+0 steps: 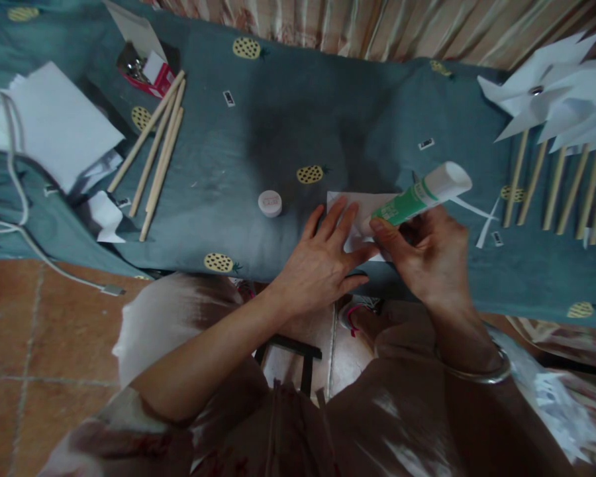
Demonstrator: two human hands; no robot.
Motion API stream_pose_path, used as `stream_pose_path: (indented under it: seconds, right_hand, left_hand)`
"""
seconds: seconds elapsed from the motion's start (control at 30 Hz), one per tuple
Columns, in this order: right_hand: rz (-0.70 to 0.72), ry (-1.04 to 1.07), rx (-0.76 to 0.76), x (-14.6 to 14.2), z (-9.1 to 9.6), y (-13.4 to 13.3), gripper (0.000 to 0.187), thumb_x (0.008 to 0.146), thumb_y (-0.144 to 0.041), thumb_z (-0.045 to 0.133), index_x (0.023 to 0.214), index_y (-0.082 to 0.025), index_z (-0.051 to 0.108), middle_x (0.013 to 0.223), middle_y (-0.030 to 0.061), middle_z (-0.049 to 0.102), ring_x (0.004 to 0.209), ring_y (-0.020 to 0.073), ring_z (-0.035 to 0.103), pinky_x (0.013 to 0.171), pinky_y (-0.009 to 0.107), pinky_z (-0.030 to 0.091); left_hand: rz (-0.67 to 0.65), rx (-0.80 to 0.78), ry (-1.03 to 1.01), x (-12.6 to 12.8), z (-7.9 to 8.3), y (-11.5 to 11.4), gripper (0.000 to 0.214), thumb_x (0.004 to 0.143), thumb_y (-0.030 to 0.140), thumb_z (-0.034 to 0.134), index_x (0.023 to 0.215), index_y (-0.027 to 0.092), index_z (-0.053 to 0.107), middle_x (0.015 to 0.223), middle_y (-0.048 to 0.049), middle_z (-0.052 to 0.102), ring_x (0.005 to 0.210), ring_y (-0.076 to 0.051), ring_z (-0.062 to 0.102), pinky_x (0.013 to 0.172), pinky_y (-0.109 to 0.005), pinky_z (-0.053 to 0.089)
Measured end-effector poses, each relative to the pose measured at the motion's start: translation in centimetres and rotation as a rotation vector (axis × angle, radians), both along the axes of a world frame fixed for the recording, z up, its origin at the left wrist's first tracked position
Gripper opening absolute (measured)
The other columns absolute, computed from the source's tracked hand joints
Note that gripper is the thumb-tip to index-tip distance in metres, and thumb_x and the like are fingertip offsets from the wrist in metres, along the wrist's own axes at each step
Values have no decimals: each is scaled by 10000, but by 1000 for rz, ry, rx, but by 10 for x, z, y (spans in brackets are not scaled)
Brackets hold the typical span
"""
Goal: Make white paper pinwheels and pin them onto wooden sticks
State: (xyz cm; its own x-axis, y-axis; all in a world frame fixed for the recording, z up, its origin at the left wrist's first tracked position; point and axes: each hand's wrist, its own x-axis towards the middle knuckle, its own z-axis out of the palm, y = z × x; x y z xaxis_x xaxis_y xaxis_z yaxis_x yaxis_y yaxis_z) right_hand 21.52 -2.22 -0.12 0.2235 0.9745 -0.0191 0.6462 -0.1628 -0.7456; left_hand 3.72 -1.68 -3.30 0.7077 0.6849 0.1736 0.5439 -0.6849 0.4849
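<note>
Near the front edge of the cloth lies a small white sheet of paper (366, 202), partly covered by both hands. My left hand (322, 255) rests on its left part with the fingers spread. A glue stick (407, 202) with a green label and white base is gripped in my right hand (430, 255). It is tilted, its lower end close to the paper; whether the glue touches the sheet is hidden by my fingers. The round white glue cap (270, 203) sits on the cloth left of the paper.
Finished paper pinwheels (536, 93) on wooden sticks lie at the right. Several loose sticks (163, 152), an open red box (149, 73) with metal pieces, a stack of white paper (59, 126) and a white cable (14, 159) occupy the left. Thin paper strips (484, 228) lie right of my hand.
</note>
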Motion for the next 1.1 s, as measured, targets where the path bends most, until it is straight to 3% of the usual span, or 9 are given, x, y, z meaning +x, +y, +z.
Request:
stream_pose_path:
  seconds: [0.1, 0.23, 0.47, 0.57, 0.63, 0.73, 0.83, 0.93, 1.1]
  right_hand:
    - [-15, 46, -23, 0, 0, -3, 289, 758, -485, 745, 814, -226, 631, 753, 26, 694, 654, 195, 644, 596, 349, 502]
    - [-3, 344, 10, -2, -3, -4, 248, 753, -463, 758, 792, -254, 631, 742, -2, 679, 665, 170, 640, 633, 335, 522]
    - [-80, 652, 48, 11, 1, 7, 276, 873, -534, 562, 766, -282, 597, 737, -16, 642, 692, 169, 635, 626, 322, 508]
    - [-95, 778, 46, 14, 5, 11, 313, 887, -561, 516, 782, -277, 595, 740, -14, 656, 679, 161, 637, 636, 320, 521]
    - [-88, 834, 30, 13, 6, 11, 333, 884, -585, 513, 805, -273, 600, 770, -6, 677, 677, 162, 645, 629, 317, 529]
    - [-114, 887, 18, 10, 8, 9, 341, 846, -603, 582, 809, -266, 609, 799, 4, 690, 672, 157, 648, 612, 304, 542]
    - [-192, 957, 48, 5, 10, 7, 315, 763, -558, 720, 781, -257, 628, 755, -10, 673, 618, 129, 615, 585, 270, 544]
    - [-197, 996, 55, 0, 11, 6, 293, 722, -511, 777, 782, -246, 668, 716, -29, 662, 571, 101, 582, 556, 237, 538]
    - [-188, 1043, 34, -8, 12, 8, 296, 677, -473, 818, 745, -222, 676, 689, -25, 670, 540, 99, 592, 529, 232, 553]
  left_hand:
    - [-6, 2, 17, 0, 1, 1, 494, 869, 466, 654, 1315, 262, 604, 1595, -169, 298, 1484, -441, 205, 1163, -648, 198]
    - [-4, 2, 18, 0, 0, 1, 493, 876, 469, 646, 1333, 295, 587, 1611, -132, 288, 1496, -409, 191, 1164, -653, 188]
    - [-7, 21, -32, -4, 0, 1, 458, 926, 494, 554, 1341, 303, 568, 1589, -125, 324, 1500, -375, 199, 1149, -645, 236]
    - [4, 83, -138, -17, 7, 6, 434, 968, 455, 490, 1348, 254, 549, 1517, -138, 428, 1457, -315, 310, 1133, -571, 326]
    - [72, 153, -206, -30, 12, 13, 422, 972, 418, 500, 1344, 225, 544, 1429, -132, 517, 1378, -280, 410, 1110, -505, 377]
    - [322, 194, -192, -54, 19, 27, 439, 941, 355, 560, 1349, 194, 553, 1363, -143, 563, 1290, -308, 466, 1077, -514, 383]
    - [505, 92, -89, -75, 21, 40, 458, 854, 332, 654, 1288, 191, 620, 1296, -137, 604, 1214, -341, 513, 1022, -528, 414]
    - [528, -73, -119, -84, 22, 47, 350, 816, 288, 664, 1146, 178, 705, 1133, -105, 677, 1071, -282, 606, 955, -430, 475]
    - [613, -496, -637, -67, 23, 46, 352, 726, 338, 757, 1040, 180, 741, 899, -44, 717, 775, -180, 646, 741, -304, 520]
